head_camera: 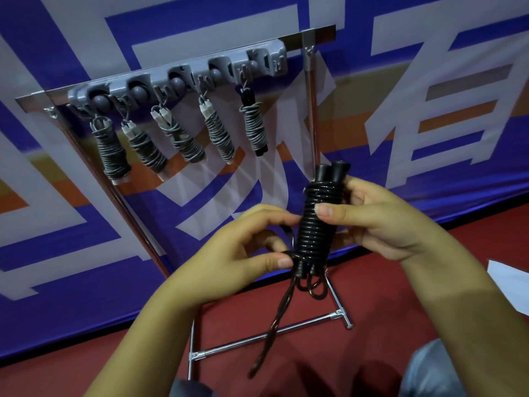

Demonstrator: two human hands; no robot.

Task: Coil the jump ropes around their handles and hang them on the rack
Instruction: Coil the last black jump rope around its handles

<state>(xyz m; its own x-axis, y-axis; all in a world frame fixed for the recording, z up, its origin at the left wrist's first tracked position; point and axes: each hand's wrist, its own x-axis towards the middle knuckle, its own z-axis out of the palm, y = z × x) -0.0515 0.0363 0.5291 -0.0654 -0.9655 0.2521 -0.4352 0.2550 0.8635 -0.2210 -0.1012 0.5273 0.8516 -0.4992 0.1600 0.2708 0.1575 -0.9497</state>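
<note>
Head view: a black jump rope is held upright in front of the rack, near the viewer and right of centre, its two handles side by side with tight coils wrapped along most of their length. The right hand is curled round the upper part of the bundle, thumb pressed across the coils. The left hand pinches the rope at the lowest turn, fingers bent; a loose tail hangs from there toward the red floor, blurred, with a small loop beside the handle ends. Five coiled ropes are already hung from the grey hook strip, far and to the left. Winding is judged nearly finished. The tail is yet to be wound or tucked under a turn so the coils are locked; then the bundle is to be lifted to a hook at the strip's right end, which appears free.
</note>
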